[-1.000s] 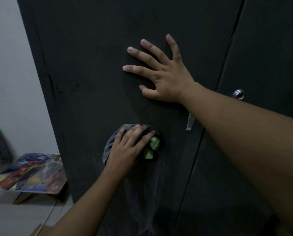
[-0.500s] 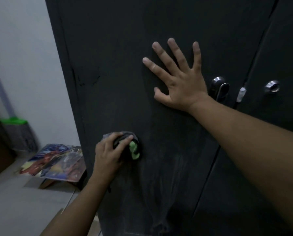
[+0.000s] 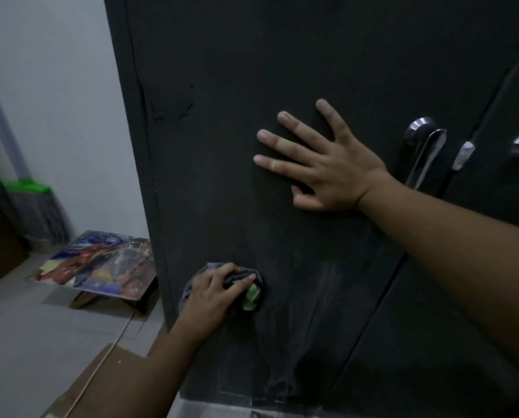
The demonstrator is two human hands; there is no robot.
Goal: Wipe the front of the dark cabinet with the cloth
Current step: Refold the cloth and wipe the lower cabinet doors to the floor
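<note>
Dark cabinet (image 3: 282,55): cloth (image 3: 246,285), grey-green, is clamped in left hand (image 3: 210,297), low near the left edge; right hand (image 3: 327,167) is spread flat, grip empty. Overlapping strokes across dusty streaks are advised.

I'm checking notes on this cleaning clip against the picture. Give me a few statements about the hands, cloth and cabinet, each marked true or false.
1. The left hand presses the cloth against the cabinet. True.
2. The right hand grips the handle. False: it lies flat, fingers spread, on the door beside the handle.
3. The cloth is at the top of the door. False: it is low, near the door's left edge.
4. A broom with green trim stands by the wall. True.
</note>
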